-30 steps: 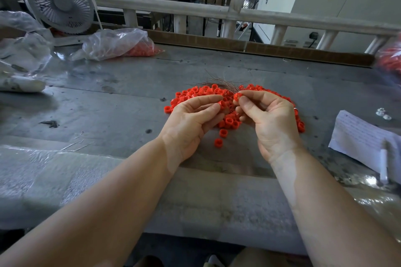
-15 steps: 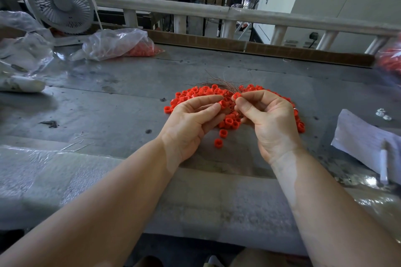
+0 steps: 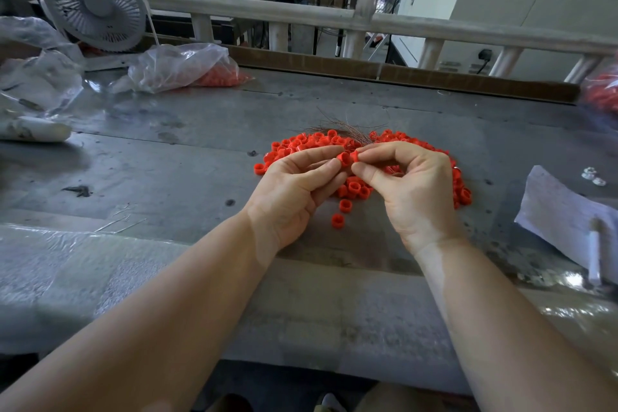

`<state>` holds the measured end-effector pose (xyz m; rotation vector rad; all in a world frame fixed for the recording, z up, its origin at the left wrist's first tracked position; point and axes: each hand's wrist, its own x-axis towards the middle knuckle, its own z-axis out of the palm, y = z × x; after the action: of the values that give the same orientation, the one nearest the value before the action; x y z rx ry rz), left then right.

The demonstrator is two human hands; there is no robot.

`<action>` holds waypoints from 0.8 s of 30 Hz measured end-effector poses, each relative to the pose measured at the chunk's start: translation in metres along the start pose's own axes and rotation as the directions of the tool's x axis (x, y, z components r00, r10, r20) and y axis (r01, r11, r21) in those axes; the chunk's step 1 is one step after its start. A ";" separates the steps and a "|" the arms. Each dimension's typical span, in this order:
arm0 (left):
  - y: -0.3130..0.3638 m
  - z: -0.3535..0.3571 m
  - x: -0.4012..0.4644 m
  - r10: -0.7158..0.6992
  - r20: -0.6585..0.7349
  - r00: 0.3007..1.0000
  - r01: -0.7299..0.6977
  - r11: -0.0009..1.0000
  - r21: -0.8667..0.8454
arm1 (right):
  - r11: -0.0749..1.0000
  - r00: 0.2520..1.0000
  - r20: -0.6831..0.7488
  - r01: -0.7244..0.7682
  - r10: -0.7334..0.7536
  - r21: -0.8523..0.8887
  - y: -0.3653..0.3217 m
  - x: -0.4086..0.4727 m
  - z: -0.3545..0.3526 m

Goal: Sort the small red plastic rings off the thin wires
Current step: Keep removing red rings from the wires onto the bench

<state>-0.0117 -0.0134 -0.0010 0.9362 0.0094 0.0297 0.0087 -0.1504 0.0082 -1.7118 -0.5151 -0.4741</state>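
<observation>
Grey metal bench point(image 3: 167, 177), workshop clutter behind, and both hands met over a heap of red rings.

Dead centre sat the pile of red rings point(image 3: 354, 189), with a tuft of thin wires point(image 3: 341, 127) fanning out at its 12 o'clock edge. Left hand point(image 3: 291, 191) was curled, thumb and forefinger pinched shut on one held ring point(image 3: 346, 158); right hand point(image 3: 411, 187) was curled too, its fingertips point(image 3: 359, 154) closed against that same ring from the 3 o'clock side (whether a wire ran through it was too fine to tell). The ring lay between the two hands, touching both, just above the pile, its open bore turned roughly toward the camera. From the left hand's grip the wires lay at about 12 o'clock, so any pull looked likely to run along that line. Two loose rings point(image 3: 338, 220) lay at 6 o'clock of the heap, apart from it.
</observation>
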 end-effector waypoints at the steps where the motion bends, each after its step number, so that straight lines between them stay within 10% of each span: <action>1: 0.000 0.000 0.000 -0.004 0.008 1.000 0.004 1.000 0.001 | 1.000 1.000 0.001 0.012 -0.012 -0.014 0.000 0.000 0.000; 24: 0.000 -0.001 -0.001 -0.009 0.033 0.999 0.008 1.000 0.030 | 0.982 0.993 0.006 0.118 -0.118 -0.144 0.001 -0.003 0.003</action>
<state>-0.0123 -0.0123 -0.0020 0.9669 -0.0165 0.0064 0.0072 -0.1483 0.0056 -1.8253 -0.5950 -0.6112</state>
